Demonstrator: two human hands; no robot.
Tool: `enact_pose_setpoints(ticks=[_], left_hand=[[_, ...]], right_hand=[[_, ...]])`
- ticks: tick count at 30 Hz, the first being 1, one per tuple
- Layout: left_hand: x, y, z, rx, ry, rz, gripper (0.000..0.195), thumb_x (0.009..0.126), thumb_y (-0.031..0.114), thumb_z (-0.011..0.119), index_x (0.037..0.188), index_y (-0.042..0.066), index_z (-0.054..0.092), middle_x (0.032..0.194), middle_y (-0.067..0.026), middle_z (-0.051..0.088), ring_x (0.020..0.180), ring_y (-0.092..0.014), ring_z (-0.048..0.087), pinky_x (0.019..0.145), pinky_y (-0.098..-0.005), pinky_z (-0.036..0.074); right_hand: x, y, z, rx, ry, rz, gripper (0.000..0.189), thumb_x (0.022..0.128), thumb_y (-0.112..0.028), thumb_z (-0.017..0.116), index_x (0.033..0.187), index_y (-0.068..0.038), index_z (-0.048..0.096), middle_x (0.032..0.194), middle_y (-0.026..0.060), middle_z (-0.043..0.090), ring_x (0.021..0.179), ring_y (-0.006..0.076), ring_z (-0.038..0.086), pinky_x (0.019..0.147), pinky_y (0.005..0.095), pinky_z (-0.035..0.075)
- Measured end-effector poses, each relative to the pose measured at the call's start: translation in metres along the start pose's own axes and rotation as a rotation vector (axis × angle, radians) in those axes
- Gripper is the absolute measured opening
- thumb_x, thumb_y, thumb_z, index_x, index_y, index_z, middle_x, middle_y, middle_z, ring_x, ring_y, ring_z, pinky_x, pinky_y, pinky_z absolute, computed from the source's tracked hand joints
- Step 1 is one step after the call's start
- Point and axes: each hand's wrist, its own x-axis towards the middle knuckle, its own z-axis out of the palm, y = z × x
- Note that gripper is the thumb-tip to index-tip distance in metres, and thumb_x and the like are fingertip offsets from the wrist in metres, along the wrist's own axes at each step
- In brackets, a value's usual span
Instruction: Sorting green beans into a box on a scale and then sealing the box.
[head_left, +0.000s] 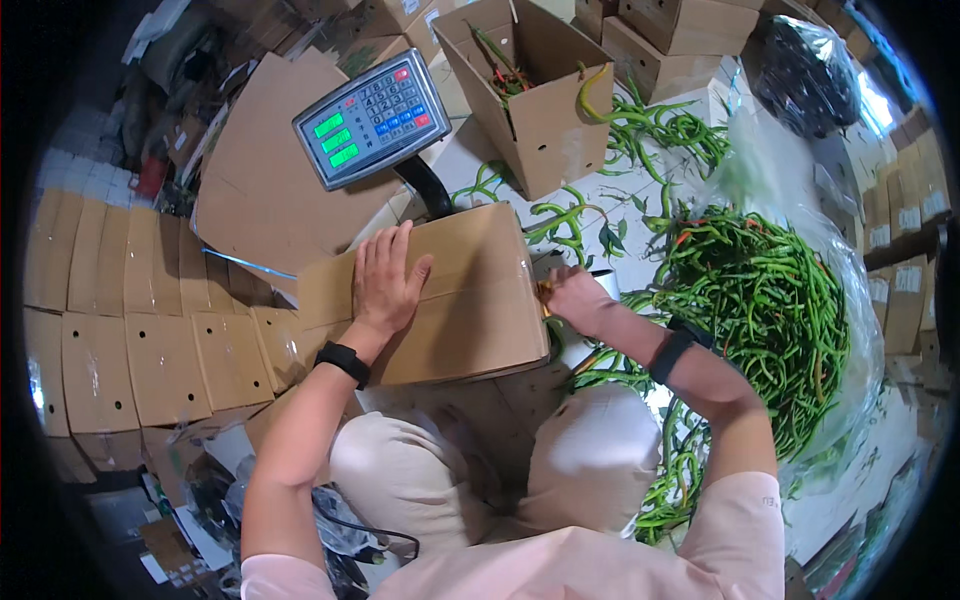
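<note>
A closed cardboard carton (465, 300) lies in front of my knees, next to the post of a digital scale. My left hand (386, 281) rests flat on its top, thumb spread, holding nothing. At the carton's right end, my right hand (576, 298) is closed around a small yellow-brown object (541, 291), pressed close to the end face. My fingers cover most of that object, so its kind is unclear. Just behind this hand shows a white cylinder (606, 283) with a dark opening. Clear tape glints on the carton's right edge.
The scale's display (371, 120) is lit green beyond the carton. An open carton (555, 135) holds some peppers. Long green peppers (757, 322) heap in a clear plastic bag (862, 360) on my right, with more scattered over the floor. Stacked cartons (165, 367) line the left.
</note>
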Motion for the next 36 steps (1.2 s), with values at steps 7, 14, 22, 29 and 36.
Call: enact_pose_setpoints(ticks=[7,14,22,29,36], left_hand=[[0.001,-0.011,-0.003,-0.060,0.030,-0.015,0.052,0.089,0.042,0.040,0.123,0.004,0.043,0.115,-0.0143,0.048,0.110,-0.030,0.041,0.099,-0.0434,0.024],[0.004,-0.030,0.006,-0.161,0.009,-0.028,0.039,0.091,0.035,0.039,0.116,0.008,0.050,0.105,-0.0140,0.056,0.103,-0.031,0.048,0.092,-0.0414,0.032],[-0.071,-0.125,-0.024,-0.106,-0.181,-0.335,0.038,0.092,0.034,0.035,0.094,0.005,0.059,0.093,-0.0144,0.060,0.090,-0.028,0.055,0.083,-0.0406,0.039],[-0.099,-0.080,-0.122,-1.021,-0.255,-0.645,0.048,0.094,0.041,0.034,0.097,0.002,0.060,0.082,-0.0085,0.064,0.076,-0.017,0.061,0.070,-0.0311,0.047],[-0.088,-0.033,-0.143,-1.574,-0.121,-0.865,0.034,0.090,0.031,0.049,0.104,0.000,0.057,0.093,-0.0065,0.063,0.082,-0.013,0.062,0.074,-0.0299,0.050]], right_hand=[[-0.099,0.000,-0.025,0.632,0.201,0.720,0.046,0.070,-0.022,0.067,0.109,-0.005,0.048,0.085,0.0091,0.060,0.085,0.0239,0.059,0.067,0.0339,0.047],[-0.117,-0.096,-0.076,2.737,0.558,0.656,0.038,0.089,-0.032,0.049,0.113,-0.002,0.048,0.095,0.0048,0.057,0.086,0.0120,0.056,0.074,0.0277,0.048],[-0.009,-0.077,-0.077,2.409,0.947,0.504,0.040,0.094,-0.036,0.038,0.096,0.000,0.056,0.085,0.0051,0.060,0.078,0.0114,0.056,0.074,0.0269,0.046],[0.039,-0.077,-0.139,1.576,0.770,0.280,0.050,0.074,-0.018,0.068,0.114,-0.002,0.043,0.092,0.0107,0.056,0.086,0.0163,0.056,0.075,0.0307,0.045],[0.053,-0.096,-0.165,1.090,0.890,0.121,0.056,0.058,-0.014,0.075,0.108,-0.008,0.049,0.082,0.0109,0.053,0.076,0.0292,0.056,0.064,0.0360,0.046]])
